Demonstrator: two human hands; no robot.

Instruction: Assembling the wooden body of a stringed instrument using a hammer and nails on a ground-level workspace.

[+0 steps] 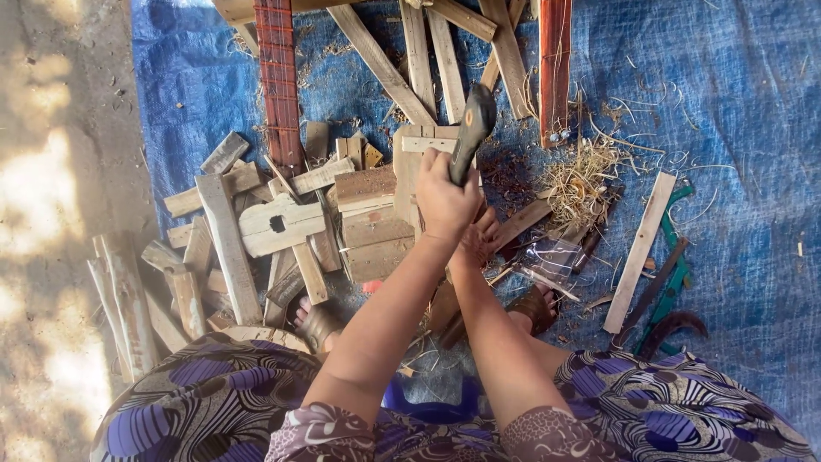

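Note:
My left hand (445, 201) is shut around the dark handle of a hatchet-like tool (473, 128), raised over a pale wooden board (409, 167) that stands in front of me. Just below it and partly hidden by it, my right hand (477, 244) has its fingers spread and rests on a strip of wood (520, 224) by the board's foot. Whether it grips the strip I cannot tell. Both arms reach forward from my lap, which is covered in purple patterned cloth.
A blue tarp (735, 103) covers the ground. Several cut wood pieces (274, 227) are piled at left, long planks (278, 77) lie at the top, straw shavings (581, 175) and a clear plastic bag (552, 257) at right. A green-handled tool (671, 287) lies far right. My sandalled feet (318, 323) are below.

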